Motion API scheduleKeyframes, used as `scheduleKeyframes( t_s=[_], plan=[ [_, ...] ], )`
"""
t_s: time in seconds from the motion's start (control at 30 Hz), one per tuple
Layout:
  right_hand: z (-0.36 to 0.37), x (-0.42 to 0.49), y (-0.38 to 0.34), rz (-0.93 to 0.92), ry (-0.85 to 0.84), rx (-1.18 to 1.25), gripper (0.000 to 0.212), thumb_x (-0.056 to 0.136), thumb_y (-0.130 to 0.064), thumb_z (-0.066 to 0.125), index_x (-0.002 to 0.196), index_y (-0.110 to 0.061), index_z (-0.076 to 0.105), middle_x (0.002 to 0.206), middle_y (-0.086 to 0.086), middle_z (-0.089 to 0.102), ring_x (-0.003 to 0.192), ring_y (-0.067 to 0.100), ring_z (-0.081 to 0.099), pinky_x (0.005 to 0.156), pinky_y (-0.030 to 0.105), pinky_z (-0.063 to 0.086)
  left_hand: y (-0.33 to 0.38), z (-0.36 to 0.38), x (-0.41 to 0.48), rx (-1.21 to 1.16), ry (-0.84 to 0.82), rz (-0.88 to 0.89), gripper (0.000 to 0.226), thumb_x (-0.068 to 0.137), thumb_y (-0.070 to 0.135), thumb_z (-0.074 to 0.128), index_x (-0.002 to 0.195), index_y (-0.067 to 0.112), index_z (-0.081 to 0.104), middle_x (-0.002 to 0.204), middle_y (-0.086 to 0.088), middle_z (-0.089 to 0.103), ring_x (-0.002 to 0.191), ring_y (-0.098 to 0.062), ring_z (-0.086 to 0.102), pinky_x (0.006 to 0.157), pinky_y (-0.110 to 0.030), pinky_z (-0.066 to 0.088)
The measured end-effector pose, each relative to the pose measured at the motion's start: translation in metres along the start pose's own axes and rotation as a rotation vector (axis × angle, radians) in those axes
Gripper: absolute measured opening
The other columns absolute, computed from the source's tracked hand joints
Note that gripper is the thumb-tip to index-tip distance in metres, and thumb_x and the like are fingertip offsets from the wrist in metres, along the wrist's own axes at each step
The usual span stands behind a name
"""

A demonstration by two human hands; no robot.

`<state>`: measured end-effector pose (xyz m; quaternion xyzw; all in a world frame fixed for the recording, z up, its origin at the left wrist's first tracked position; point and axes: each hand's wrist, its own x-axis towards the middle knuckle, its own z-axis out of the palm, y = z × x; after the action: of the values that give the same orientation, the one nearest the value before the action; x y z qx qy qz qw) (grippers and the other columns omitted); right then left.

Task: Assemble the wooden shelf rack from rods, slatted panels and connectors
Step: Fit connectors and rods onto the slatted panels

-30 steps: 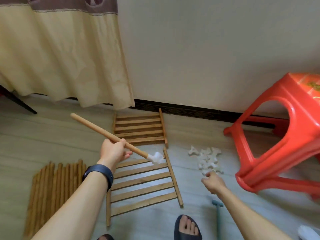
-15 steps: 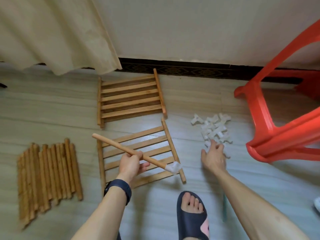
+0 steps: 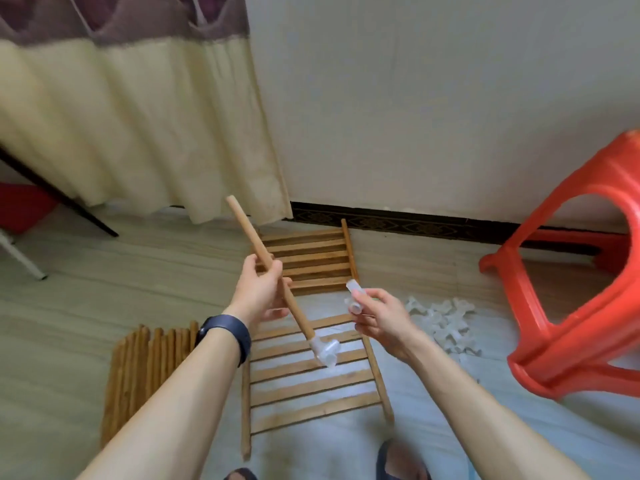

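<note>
Rod is held up over the near panel, left hand wrapped round its middle. Its long axis slants from the near end, already capped with a connector above the panel's slats, up and away leftward to a bare tip past the panel's far edge. Right hand hovers over the panel's far right corner pinching a loose connector, just right of the shaft. I'd guess it goes on that bare tip, which sits nearer the left hand, so the rod wants swinging round or the right hand reaching across. Left of the panel lie spare rods, with the pile off its far right.
</note>
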<state>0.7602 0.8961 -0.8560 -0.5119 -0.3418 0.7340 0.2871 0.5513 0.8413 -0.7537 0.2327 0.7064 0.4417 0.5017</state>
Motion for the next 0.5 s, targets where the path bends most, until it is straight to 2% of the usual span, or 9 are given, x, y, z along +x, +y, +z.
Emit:
scheduleKeyframes(
  t_s=[0.07,0.13,0.17,0.3,0.4,0.5],
  plan=[
    [0.031,-0.021,-0.052,-0.054,-0.116,0.088,0.025,0.097,-0.031,0.064,0.115,-0.013,0.066,0.083,0.006,0.067,0.066,0.014,0.057,0.067,0.028,0.049,0.025,-0.01,-0.019,0.009,-0.017,0.061,0.023,0.106,0.031,0.049,0.128,0.028,0.046,0.113,-0.018,0.07,0.089,-0.032,0.069,0.066,-0.041,0.061],
    [0.062,-0.042,-0.1,-0.072,-0.177,0.169,0.024,0.1,-0.029,0.059,0.116,-0.013,0.067,0.073,0.002,0.063,0.061,0.013,0.052,0.064,0.027,0.045,0.042,-0.02,-0.038,0.011,-0.035,0.119,0.02,0.105,0.028,0.052,0.124,0.023,0.049,0.105,-0.019,0.068,0.083,-0.029,0.068,0.048,-0.03,0.056],
    [0.079,-0.052,-0.124,-0.076,-0.194,0.189,0.023,0.099,-0.029,0.059,0.115,-0.013,0.067,0.069,0.001,0.06,0.057,0.013,0.05,0.061,0.026,0.044,0.049,-0.025,-0.049,0.015,-0.044,0.154,0.021,0.104,0.027,0.053,0.124,0.021,0.05,0.103,-0.019,0.067,0.08,-0.027,0.067,0.046,-0.025,0.053],
    [0.131,-0.084,-0.185,-0.174,-0.255,0.109,0.019,0.099,-0.031,0.059,0.108,-0.014,0.064,0.074,0.0,0.058,0.051,0.009,0.044,0.059,0.023,0.041,0.055,-0.045,-0.083,0.019,-0.071,0.21,0.019,0.103,0.029,0.056,0.121,0.023,0.052,0.103,-0.019,0.07,0.07,-0.019,0.067,0.049,-0.022,0.053],
    [0.158,-0.099,-0.192,-0.218,-0.284,0.088,0.019,0.099,-0.032,0.062,0.107,-0.014,0.064,0.077,0.0,0.061,0.052,0.007,0.045,0.061,0.022,0.043,0.043,-0.055,-0.101,0.027,-0.078,0.198,0.023,0.103,0.03,0.055,0.125,0.024,0.051,0.108,-0.021,0.071,0.078,-0.024,0.068,0.052,-0.026,0.054],
    [0.172,-0.102,-0.174,-0.148,-0.273,0.137,0.018,0.097,-0.032,0.064,0.105,-0.015,0.066,0.076,-0.001,0.064,0.05,0.007,0.046,0.057,0.024,0.045,0.026,-0.064,-0.111,0.057,-0.1,0.166,0.023,0.103,0.031,0.056,0.125,0.026,0.05,0.109,-0.02,0.072,0.083,-0.031,0.074,0.069,-0.037,0.061]
  ],
)
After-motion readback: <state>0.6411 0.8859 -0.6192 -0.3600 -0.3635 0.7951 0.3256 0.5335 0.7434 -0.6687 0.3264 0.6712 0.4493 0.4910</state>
